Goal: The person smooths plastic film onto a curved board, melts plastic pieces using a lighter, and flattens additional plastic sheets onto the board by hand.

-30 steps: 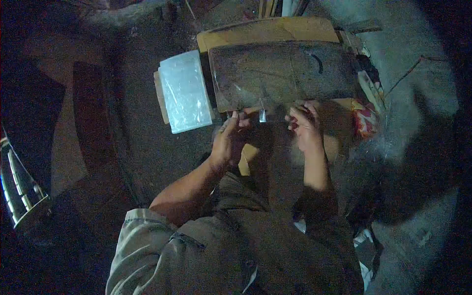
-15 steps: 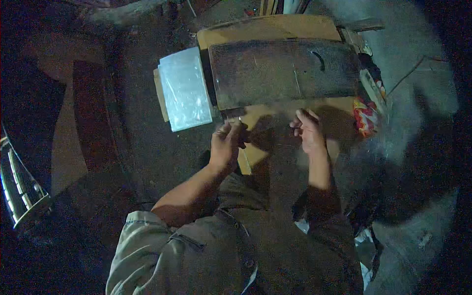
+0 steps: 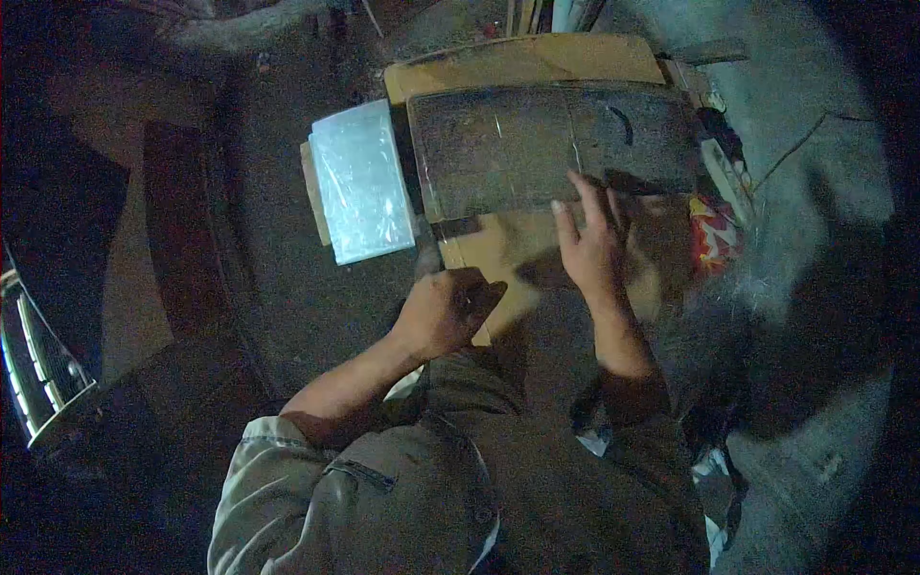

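My left hand [image 3: 446,309] is closed, its fingers curled in near the front left corner of the cardboard [image 3: 522,249]. Whatever it may hold is hidden inside the fist. A faint grey blur shows just above its knuckles. My right hand [image 3: 596,247] is open, thumb and fingers stretched forward over the cardboard. Its fingertips reach the near edge of a dark, scuffed board [image 3: 537,134]; whether they touch it I cannot tell. A short black curved mark or strip [image 3: 621,125] lies on the board's right part. Left of the board is a stack of shiny clear plastic sheets or bags [image 3: 364,182].
A red, yellow and white packet [image 3: 712,235] sits at the cardboard's right side, close to a pale strip [image 3: 726,177]. Poles or boards [image 3: 551,17] stand at the back. A bright slatted object [image 3: 38,359] is at far left. The light is dim.
My right hand has uncurled and reached forward to the board's edge. My left hand has drawn slightly back and turned, its pinch becoming a closed fist.
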